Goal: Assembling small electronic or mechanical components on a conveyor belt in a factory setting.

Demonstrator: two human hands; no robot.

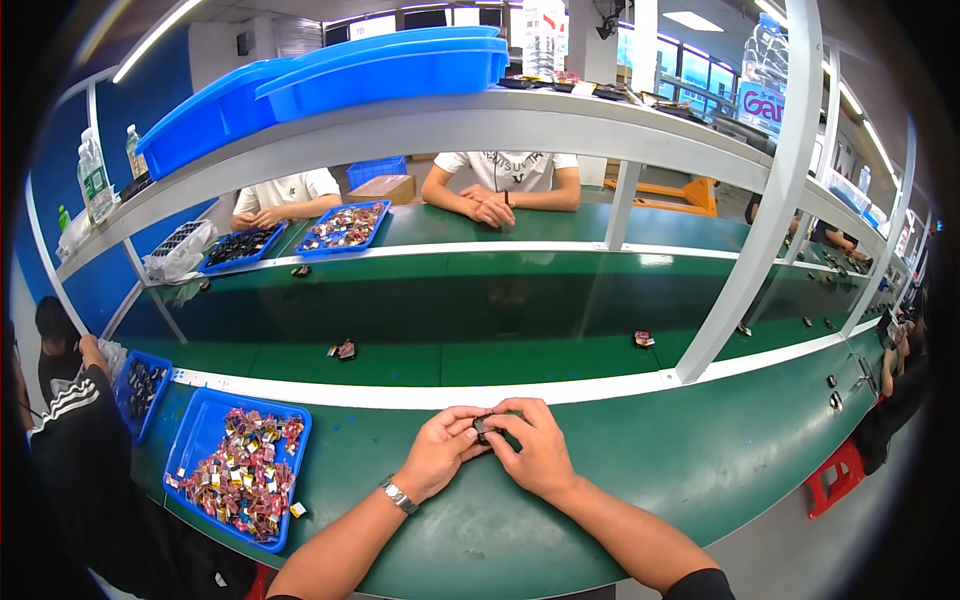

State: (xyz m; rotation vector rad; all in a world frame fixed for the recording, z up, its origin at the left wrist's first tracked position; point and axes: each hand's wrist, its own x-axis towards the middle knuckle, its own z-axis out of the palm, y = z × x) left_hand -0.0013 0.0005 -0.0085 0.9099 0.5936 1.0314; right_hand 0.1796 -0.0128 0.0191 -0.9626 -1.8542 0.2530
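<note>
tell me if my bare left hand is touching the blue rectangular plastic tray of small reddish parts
Apart. The head view shows green tabletop between the left hand and the blue plastic tray.

Black part (481, 427), green tabletop (660, 460), blue tray (204, 427)

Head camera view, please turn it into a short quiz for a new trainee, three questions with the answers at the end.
1. Multiple choice: what do the left hand and right hand hold between them?
A) a clear bottle
B) a small dark part
C) a red stool

2. True or false: the blue tray of small reddish parts nearest the hands lies to their right.

3. Short answer: which wrist wears the silver-coloured band?

Key:
1. B.
2. False; it lies to their left.
3. The left wrist.
</note>
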